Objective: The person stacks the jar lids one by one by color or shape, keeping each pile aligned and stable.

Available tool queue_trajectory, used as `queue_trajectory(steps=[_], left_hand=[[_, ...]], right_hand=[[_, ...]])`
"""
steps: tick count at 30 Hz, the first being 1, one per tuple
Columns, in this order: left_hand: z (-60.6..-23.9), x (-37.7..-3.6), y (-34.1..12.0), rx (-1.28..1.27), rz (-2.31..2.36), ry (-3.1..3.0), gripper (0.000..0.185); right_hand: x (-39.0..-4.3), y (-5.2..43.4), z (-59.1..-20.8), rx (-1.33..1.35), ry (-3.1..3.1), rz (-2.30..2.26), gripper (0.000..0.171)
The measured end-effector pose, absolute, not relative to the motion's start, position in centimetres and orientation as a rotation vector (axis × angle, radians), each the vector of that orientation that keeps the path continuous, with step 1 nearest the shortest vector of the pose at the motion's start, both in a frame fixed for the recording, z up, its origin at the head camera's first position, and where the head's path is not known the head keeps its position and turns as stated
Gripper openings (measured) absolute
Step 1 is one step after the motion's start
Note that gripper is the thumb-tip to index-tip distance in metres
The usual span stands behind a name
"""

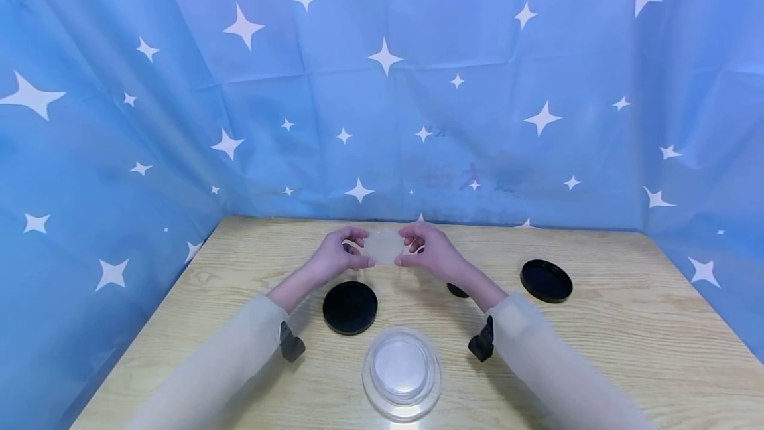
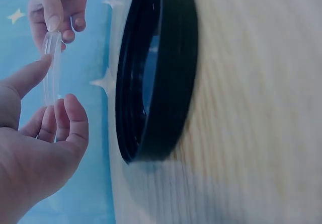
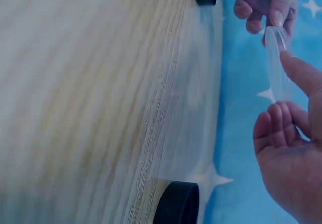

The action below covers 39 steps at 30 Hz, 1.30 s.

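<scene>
A small translucent round lid [image 1: 384, 247] is held up over the back part of the table, between both hands. My left hand [image 1: 334, 259] pinches its left edge, thumb below and fingers above in the head view. On the opposite edge my right hand [image 1: 438, 256] grips it in the same way. Seen edge-on in the left wrist view, the lid [image 2: 52, 68] is thin, with ridges along its rim. The right wrist view shows the lid [image 3: 277, 63] with the right thumb against its rim.
A black round lid [image 1: 350, 308] lies below the left hand, and another [image 1: 546, 281] sits at the right. A smaller black lid [image 1: 457, 290] is partly hidden by the right forearm. Stacked clear lids [image 1: 401, 373] lie in front. A starry blue curtain [image 1: 382, 118] hangs behind the table.
</scene>
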State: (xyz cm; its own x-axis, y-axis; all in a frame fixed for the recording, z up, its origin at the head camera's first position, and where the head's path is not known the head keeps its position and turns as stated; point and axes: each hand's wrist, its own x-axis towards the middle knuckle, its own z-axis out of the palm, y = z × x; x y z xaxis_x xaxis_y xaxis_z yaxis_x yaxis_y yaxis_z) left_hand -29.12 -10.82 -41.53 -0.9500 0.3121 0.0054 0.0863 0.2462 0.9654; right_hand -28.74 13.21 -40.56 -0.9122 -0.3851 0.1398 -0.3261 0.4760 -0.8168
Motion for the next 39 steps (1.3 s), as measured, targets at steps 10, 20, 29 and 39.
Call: queue_trajectory(steps=[10,20,29,39], left_hand=[[-40.3,-24.9,-10.4,0.432,1.754,2.420,0.054],[-38.0,-19.5,-9.7,0.471,1.776,2.330,0.051],[-39.1,-17.4,-9.8,0.552,1.767,2.302,0.049],[-42.4,-16.6,-9.9,0.583,1.814,2.221,0.056]], right_hand=[[-24.6,13.9,-39.3,-0.639,2.628,-1.480,0.055],[-21.1,14.4,-39.9,-0.607,2.589,-1.509,0.054],[-18.4,14.9,-40.9,-0.687,2.566,-1.512,0.053],[-16.4,15.4,-41.5,-0.754,2.574,-1.478,0.054]])
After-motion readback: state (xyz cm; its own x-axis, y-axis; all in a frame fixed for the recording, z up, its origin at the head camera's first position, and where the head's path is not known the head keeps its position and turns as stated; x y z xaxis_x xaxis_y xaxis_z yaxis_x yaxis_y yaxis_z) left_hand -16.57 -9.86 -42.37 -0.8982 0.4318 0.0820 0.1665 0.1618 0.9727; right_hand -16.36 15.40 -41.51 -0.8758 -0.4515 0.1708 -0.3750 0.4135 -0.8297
